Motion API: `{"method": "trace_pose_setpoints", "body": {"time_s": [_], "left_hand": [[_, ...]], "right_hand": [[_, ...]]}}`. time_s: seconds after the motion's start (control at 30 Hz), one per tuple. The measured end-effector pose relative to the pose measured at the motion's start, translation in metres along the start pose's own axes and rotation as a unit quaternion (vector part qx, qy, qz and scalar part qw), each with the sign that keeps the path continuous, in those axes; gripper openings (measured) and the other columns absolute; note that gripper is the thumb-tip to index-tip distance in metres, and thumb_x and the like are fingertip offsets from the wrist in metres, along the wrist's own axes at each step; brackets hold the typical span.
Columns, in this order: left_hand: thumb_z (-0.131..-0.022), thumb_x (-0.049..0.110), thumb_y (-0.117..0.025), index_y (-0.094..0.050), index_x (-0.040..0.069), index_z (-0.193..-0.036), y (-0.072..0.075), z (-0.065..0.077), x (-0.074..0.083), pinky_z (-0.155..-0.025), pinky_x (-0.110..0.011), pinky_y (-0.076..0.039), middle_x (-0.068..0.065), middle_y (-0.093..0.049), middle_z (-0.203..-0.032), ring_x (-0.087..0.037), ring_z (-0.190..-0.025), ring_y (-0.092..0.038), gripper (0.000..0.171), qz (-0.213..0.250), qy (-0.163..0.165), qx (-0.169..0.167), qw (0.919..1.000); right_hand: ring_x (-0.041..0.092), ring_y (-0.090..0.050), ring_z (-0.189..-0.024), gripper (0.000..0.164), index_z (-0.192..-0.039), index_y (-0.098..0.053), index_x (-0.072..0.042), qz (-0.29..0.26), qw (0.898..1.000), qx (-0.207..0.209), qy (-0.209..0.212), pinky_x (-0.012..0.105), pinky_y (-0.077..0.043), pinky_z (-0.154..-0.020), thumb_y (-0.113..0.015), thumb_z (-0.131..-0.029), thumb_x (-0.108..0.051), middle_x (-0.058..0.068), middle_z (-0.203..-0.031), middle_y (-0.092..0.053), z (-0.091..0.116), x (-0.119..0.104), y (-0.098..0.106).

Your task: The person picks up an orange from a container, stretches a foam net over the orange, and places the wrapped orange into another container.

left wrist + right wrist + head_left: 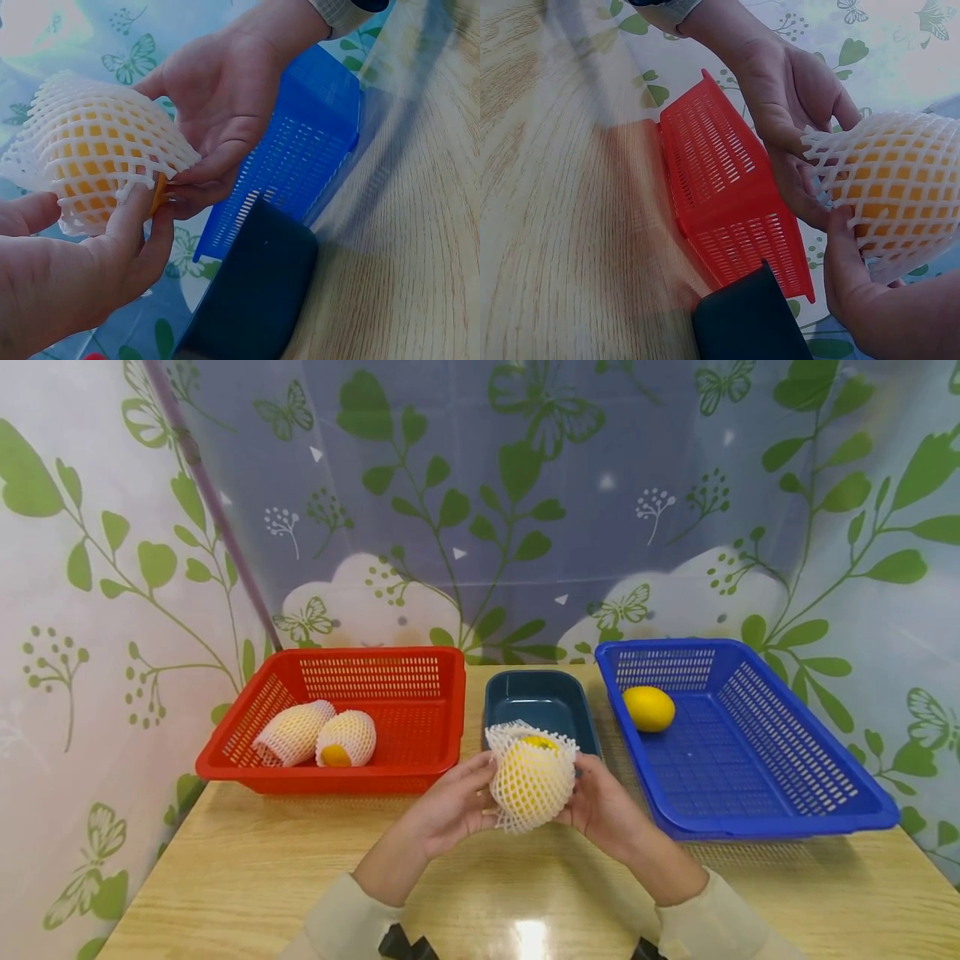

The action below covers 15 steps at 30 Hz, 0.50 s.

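Note:
Between my two hands is a yellow fruit (540, 742) in a white foam net (528, 785), raised in front of the dark teal tray. My left hand (457, 800) grips its left side, with the thumb and fingers on the net in the left wrist view. From the other side my right hand (602, 806) holds it, fingertips at the net's edge. Through the mesh the fruit (94, 161) looks yellow-orange; a bare bit shows by the fingers in the left wrist view. Its kind is not clear.
To the left, a red basket (420, 768) holds two net-wrapped fruits (298, 732). The teal tray (491, 693) stands in the middle, partly hidden behind the wrapped fruit. A blue basket (780, 822) on the right holds a bare yellow fruit (649, 708). All stand on a wooden table (247, 877).

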<state>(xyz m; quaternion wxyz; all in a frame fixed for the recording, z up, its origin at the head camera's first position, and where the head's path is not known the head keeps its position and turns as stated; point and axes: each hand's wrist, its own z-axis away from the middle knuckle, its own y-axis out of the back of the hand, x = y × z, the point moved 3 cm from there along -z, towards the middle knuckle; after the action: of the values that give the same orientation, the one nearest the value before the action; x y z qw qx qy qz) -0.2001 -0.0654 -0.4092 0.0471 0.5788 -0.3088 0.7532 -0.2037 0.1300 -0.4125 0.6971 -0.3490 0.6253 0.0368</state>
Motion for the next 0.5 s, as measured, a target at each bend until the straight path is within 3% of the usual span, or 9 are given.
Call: {"method": "trace_pose_setpoints", "body": {"time_s": [0.3, 0.5], "left_hand": [[-0.103, 0.044, -0.039, -0.025, 0.017, -0.151, -0.0032, -0.0005, 0.0012, -0.1, -0.049, -0.045, -0.019, -0.034, -0.143, -0.029, -0.117, -0.046, 0.057, 0.03, 0.017, -0.006, 0.9994], [-0.103, 0.045, -0.038, -0.025, 0.021, -0.152, -0.0035, -0.0009, 0.0006, -0.096, -0.045, -0.049, -0.016, -0.04, -0.137, -0.026, -0.109, -0.051, 0.057, 0.03, 0.017, -0.004, 0.9994]], "right_hand": [[0.011, -0.061, -0.089, 0.027, -0.121, -0.048, -0.022, 0.011, 1.0, 0.005, 0.008, 0.026, -0.055, -0.079, -0.027, -0.106, -0.028, -0.004, -0.104, -0.061, -0.0013, 0.001, 0.0001], [0.011, -0.061, -0.091, 0.027, -0.125, -0.05, -0.023, 0.02, 1.0, 0.003, 0.007, 0.027, -0.054, -0.08, -0.03, -0.106, -0.024, -0.005, -0.107, -0.061, -0.0031, 0.0034, -0.0001]]}}
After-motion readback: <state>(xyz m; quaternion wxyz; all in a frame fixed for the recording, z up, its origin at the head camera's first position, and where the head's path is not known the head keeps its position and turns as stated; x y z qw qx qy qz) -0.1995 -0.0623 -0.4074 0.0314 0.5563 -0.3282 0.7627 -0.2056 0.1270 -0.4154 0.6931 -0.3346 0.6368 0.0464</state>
